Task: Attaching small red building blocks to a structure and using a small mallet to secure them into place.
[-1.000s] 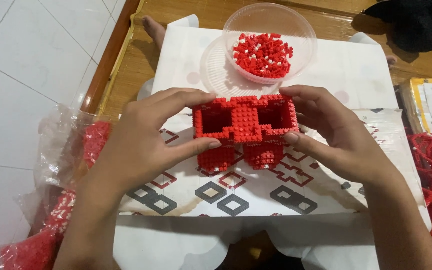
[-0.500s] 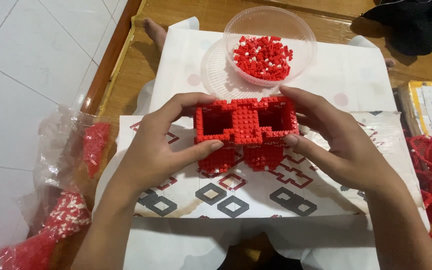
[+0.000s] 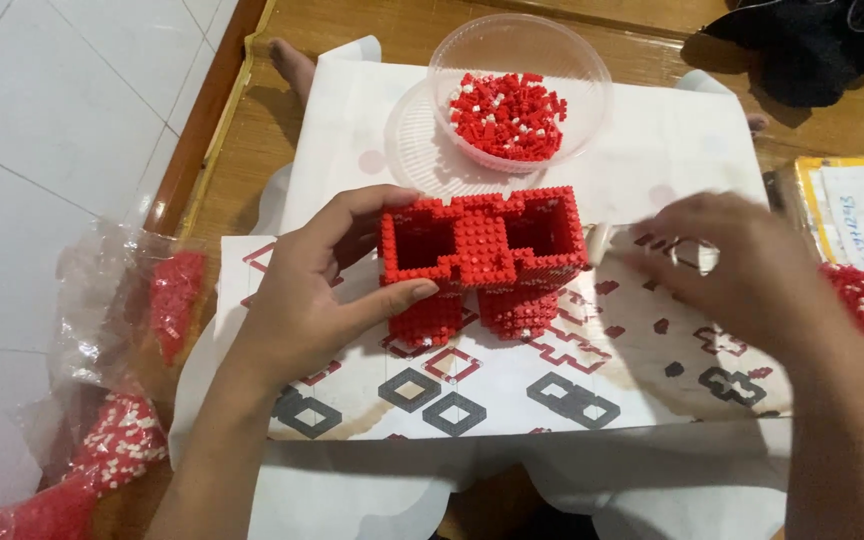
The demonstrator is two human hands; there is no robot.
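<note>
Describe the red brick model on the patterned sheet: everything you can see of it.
The red brick model is built of tiny studded blocks that look like plastic. Its upper part is a wide box with two open, hollow compartments divided by a solid stepped middle section; two short block legs stand under it on the patterned sheet. It sits upright, in front of the clear bowl of loose red pieces. The left hand grips its left end, thumb on the front wall, fingers over the back. The blurred right hand is just off its right side, apparently not touching.

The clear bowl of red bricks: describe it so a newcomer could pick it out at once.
On the white sheet covering the wooden floor, look beyond the red brick model. The bowl is round, clear plastic, heaped with loose red bricks, unlike the crumpled bags at the left.
</note>
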